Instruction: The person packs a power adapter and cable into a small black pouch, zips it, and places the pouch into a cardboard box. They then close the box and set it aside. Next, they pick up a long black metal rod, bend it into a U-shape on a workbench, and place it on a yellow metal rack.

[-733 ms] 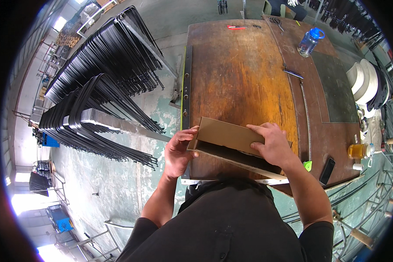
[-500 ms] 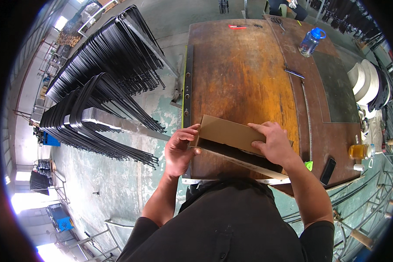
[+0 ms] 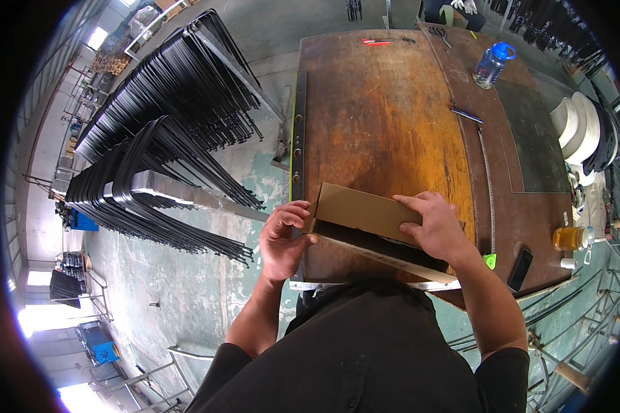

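Note:
At the near edge of the wooden table lies a long cardboard box [image 3: 365,210], its top partly open and one wide flap standing up. My left hand [image 3: 286,237] grips its left end, fingers behind and thumb in front. Over the flap's right part, my right hand [image 3: 430,224] pinches the cardboard, with the thumb on the near face and fingers over the upper edge. The inside of the box is dark, and its contents cannot be made out.
On the table are a blue bottle [image 3: 490,67], a pen [image 3: 467,114], a green tape measure [image 3: 490,261], a phone [image 3: 520,269] and a jar of amber liquid [image 3: 567,239]. Racks of black rods [image 3: 165,89] stand left. Beyond the far edge, a person wears white gloves [image 3: 466,6].
The whole view has shifted slightly. My hands keep the same hold on the cardboard box, and the box has hardly moved.

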### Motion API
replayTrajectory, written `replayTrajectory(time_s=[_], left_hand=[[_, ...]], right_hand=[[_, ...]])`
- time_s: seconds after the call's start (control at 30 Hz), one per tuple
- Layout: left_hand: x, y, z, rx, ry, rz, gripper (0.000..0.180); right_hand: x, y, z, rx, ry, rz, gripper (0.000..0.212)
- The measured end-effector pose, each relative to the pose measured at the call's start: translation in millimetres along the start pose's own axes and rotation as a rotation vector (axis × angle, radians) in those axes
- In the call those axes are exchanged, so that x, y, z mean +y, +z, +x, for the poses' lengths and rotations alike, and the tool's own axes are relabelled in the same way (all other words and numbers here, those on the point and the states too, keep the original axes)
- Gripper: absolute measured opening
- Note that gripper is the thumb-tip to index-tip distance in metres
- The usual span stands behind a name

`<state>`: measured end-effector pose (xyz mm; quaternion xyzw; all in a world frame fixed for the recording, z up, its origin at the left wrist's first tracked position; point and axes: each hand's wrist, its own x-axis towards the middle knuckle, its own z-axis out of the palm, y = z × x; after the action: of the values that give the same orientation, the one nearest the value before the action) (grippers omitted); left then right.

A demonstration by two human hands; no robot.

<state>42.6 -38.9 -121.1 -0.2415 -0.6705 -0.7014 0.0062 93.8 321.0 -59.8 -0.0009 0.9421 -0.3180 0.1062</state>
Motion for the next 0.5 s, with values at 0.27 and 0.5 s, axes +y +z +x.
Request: replayTrajectory(time_s=[0.27,0.5], left_hand=[[7.4,3.1,9.0,0.002,-0.178,0.039,0.063],[11.3,-0.9,25.8,-0.101,-0.353,-0.015,0.084]], right_hand=[[1.2,-0.2,-1.6,-0.021,0.005,-0.003,0.062],[0.6,-2.3,-1.6,-0.023,0.000,0.010,0.061]])
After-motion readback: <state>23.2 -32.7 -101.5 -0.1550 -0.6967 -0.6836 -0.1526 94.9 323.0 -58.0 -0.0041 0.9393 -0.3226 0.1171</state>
